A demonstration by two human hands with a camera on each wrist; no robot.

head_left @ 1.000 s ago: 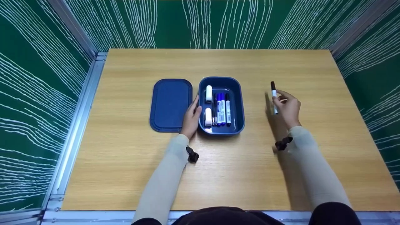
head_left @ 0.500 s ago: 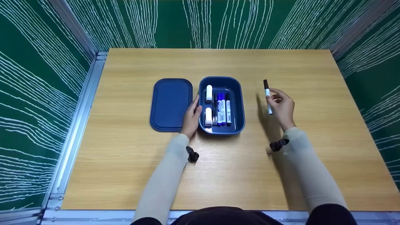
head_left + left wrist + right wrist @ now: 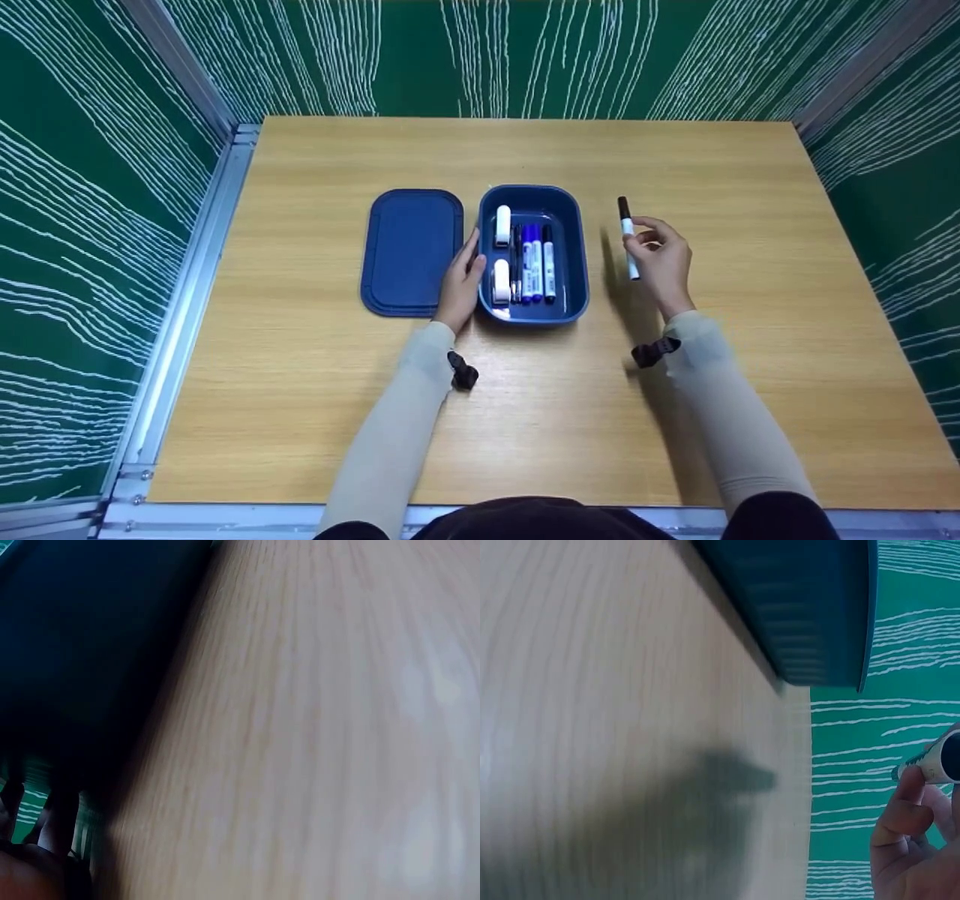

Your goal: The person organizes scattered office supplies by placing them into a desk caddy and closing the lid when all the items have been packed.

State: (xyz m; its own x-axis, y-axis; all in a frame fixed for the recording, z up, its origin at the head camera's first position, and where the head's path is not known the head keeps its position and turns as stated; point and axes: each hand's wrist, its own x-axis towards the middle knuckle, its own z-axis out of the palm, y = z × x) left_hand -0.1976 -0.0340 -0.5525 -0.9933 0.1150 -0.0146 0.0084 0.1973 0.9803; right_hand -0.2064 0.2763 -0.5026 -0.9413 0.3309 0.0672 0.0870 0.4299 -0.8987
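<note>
Wooden table [image 3: 525,420] carries a blue lid [image 3: 409,250] and an open blue box [image 3: 570,247] at frame centre; the left hand [image 3: 459,281], fingers straight, rests against the box's left wall. Right of the box, the right hand [image 3: 661,264] pinches a brown-capped marker [image 3: 627,235] above the table: the stowing step, which calls for laying it alongside the pens [image 3: 534,262] inside.

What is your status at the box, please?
Right hand holds marker above the table, right of box. Left hand rests against box's left wall. Nothing between marker and box.
</note>
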